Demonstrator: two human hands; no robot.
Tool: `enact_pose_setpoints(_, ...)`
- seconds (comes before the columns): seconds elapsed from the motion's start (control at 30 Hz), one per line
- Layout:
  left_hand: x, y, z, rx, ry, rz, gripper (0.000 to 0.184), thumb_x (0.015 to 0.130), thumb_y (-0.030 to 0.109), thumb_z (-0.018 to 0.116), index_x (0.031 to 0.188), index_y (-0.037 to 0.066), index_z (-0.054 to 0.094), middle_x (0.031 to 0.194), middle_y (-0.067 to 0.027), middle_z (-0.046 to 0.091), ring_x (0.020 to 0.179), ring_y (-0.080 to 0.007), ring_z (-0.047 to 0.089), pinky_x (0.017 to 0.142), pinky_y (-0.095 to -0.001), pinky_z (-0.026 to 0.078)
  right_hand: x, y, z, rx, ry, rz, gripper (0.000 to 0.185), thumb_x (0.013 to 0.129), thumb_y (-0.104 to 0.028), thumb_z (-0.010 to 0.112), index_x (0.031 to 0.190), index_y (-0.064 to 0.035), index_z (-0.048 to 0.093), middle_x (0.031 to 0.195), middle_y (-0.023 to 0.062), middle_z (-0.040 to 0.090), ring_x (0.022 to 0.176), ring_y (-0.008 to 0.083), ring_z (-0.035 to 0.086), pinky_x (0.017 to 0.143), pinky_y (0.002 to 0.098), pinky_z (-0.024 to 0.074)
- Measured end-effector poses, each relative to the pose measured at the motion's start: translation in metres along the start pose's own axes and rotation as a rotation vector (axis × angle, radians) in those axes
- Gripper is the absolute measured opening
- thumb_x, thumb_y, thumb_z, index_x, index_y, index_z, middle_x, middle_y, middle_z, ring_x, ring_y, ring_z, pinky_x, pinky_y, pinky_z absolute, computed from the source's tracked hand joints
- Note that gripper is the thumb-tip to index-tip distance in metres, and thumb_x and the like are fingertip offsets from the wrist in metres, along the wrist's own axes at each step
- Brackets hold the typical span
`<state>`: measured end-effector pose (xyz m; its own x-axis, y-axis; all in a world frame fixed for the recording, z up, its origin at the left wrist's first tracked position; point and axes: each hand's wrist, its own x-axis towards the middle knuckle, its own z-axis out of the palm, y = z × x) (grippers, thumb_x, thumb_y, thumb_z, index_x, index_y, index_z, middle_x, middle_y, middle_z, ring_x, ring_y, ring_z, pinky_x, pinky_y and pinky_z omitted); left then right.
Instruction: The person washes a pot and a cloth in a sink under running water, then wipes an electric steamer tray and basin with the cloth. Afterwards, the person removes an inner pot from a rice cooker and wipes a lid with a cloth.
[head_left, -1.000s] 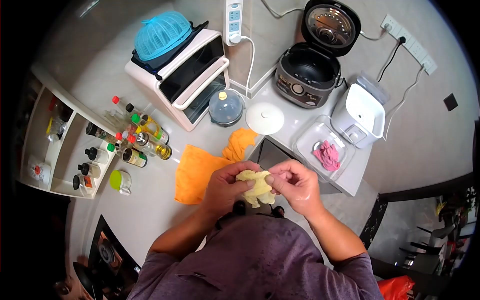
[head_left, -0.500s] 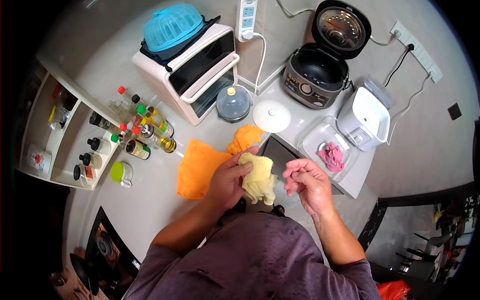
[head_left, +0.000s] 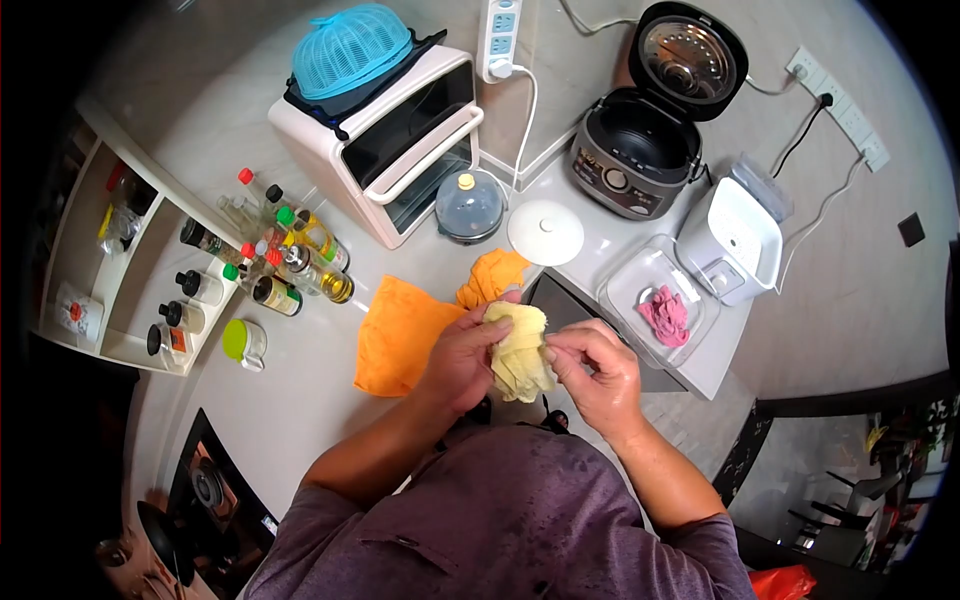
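A crumpled pale yellow cloth [head_left: 522,355] hangs in front of my body, above the counter's front edge. My left hand [head_left: 467,350] grips its left side, with the thumb across the front. At the cloth's right edge, my right hand [head_left: 598,378] pinches with thumb and forefinger; the pinched bit is too small to see fully, but it appears to be the cloth's edge. Just beyond my left hand lie a flat orange cloth [head_left: 398,335] and a bunched orange cloth [head_left: 493,275] on the counter.
Several bottles [head_left: 310,255] stand left, by a white shelf [head_left: 140,290]. At the back are an oven [head_left: 325,165], a small lidded pot [head_left: 468,205], a white lid [head_left: 546,233] and an opened rice cooker [head_left: 635,160]. Rightward, a clear tray [head_left: 625,285] holds a pink cloth [head_left: 665,315].
My right hand has moved left, from apart to the yellow cloth's right edge, and its fingers have closed into a pinch. My left hand still grips the cloth.
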<state>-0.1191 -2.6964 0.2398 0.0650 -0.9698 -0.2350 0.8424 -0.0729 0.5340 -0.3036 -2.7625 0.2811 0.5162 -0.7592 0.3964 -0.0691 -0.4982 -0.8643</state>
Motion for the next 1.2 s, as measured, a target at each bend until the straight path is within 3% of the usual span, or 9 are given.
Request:
enact_pose_setpoints(0.37,0.009,-0.001,-0.002,0.189,-0.077,-0.112,0.045,0.103,0.009,0.052,0.146,-0.001,0.043,0.128,-0.0127,0.06,0.117,-0.0209,0.06,0.103,-0.0343,0.047,0.016,0.001,-0.003,-0.31,-0.103,-0.286,0.01,0.085,0.0,0.071,0.092,-0.0004,0.065,0.087,0.0126,0.062,0.075,0.0303,0.064,0.065,0.0369,0.0524)
enact_pose_setpoints(0.47,0.006,0.004,0.006,0.758,-0.161,0.095,0.053,0.1,0.013,0.059,0.148,0.0,0.042,0.133,-0.0134,0.056,0.125,-0.0236,0.055,0.109,-0.0345,0.04,0.025,-0.021,-0.019,-0.236,-0.145,-0.18,0.007,0.087,-0.002,0.069,0.089,-0.0004,0.063,0.083,0.0124,0.06,0.071,0.0288,0.062,0.063,0.037,0.0506)
enact_pose_setpoints(0.53,0.008,0.007,0.009,1.187,-0.266,0.499,0.059,0.096,0.016,0.066,0.149,0.005,0.044,0.134,-0.0131,0.057,0.122,-0.0226,0.056,0.105,-0.0331,0.042,0.031,-0.034,-0.031,-0.187,-0.2,-0.074,0.006,0.088,-0.003,0.069,0.089,-0.0005,0.063,0.081,0.012,0.059,0.068,0.0267,0.061,0.061,0.0348,0.0489)
enact_pose_setpoints(0.7,0.01,0.006,0.015,1.514,-0.269,0.792,0.051,0.082,0.002,0.067,0.132,0.001,0.059,0.13,-0.0164,0.058,0.12,-0.0297,0.06,0.098,-0.0346,0.049,0.043,-0.048,-0.054,0.019,-0.249,0.232,0.005,0.091,-0.003,0.068,0.091,0.0,0.064,0.079,0.0057,0.06,0.065,0.0125,0.055,0.058,0.0285,0.0446)
enact_pose_setpoints(0.73,0.016,0.004,0.008,1.534,-0.218,0.867,0.043,0.078,-0.003,0.062,0.121,0.002,0.065,0.115,-0.016,0.066,0.104,-0.032,0.067,0.086,-0.0367,0.055,0.046,-0.055,-0.061,0.038,-0.25,0.26,0.006,0.094,-0.004,0.066,0.092,0.0001,0.064,0.08,0.0021,0.06,0.067,0.0082,0.054,0.059,0.0259,0.0442)
enact_pose_setpoints(0.83,0.022,0.017,-0.002,1.729,-0.098,0.827,0.042,0.078,-0.005,0.057,0.117,0.006,0.067,0.103,-0.0143,0.07,0.094,-0.0309,0.069,0.081,-0.0378,0.056,0.049,-0.064,-0.083,0.165,-0.198,0.341,0.007,0.096,-0.005,0.064,0.092,0.0003,0.063,0.08,0.0004,0.06,0.067,0.0078,0.054,0.059,0.024,0.044)
enact_pose_setpoints(1.03,0.045,0.079,-0.025,1.605,0.022,0.794,0.03,0.082,-0.005,0.06,0.108,0.004,0.073,0.101,-0.0125,0.074,0.09,-0.0234,0.072,0.081,-0.0315,0.056,0.063,-0.04,-0.117,-0.546,-0.005,0.016,0.011,0.093,-0.005,0.064,0.087,0.0019,0.058,0.079,0.0122,0.06,0.069,0.0226,0.058,0.064,0.0345,0.0469)
enact_pose_setpoints(1.07,0.041,0.092,-0.011,1.536,0.071,0.731,0.025,0.081,0.003,0.07,0.105,0.01,0.076,0.1,-0.0155,0.075,0.09,-0.0283,0.074,0.08,-0.0329,0.058,0.065,-0.033,-0.122,-0.595,0.0,-0.005,0.011,0.093,-0.005,0.064,0.088,0.002,0.058,0.08,0.013,0.06,0.07,0.0243,0.058,0.065,0.0357,0.0472)
enact_pose_setpoints(1.2,0.02,0.141,0.037,1.554,0.092,0.637,0.02,0.086,0.001,0.072,0.105,0.002,0.076,0.097,-0.0052,0.076,0.088,-0.0103,0.068,0.08,-0.0264,0.055,0.076,-0.017,-0.13,-0.569,0.013,0.08,0.01,0.093,-0.006,0.066,0.09,0.0027,0.06,0.08,0.014,0.062,0.072,0.0245,0.059,0.068,0.0359,0.0486)
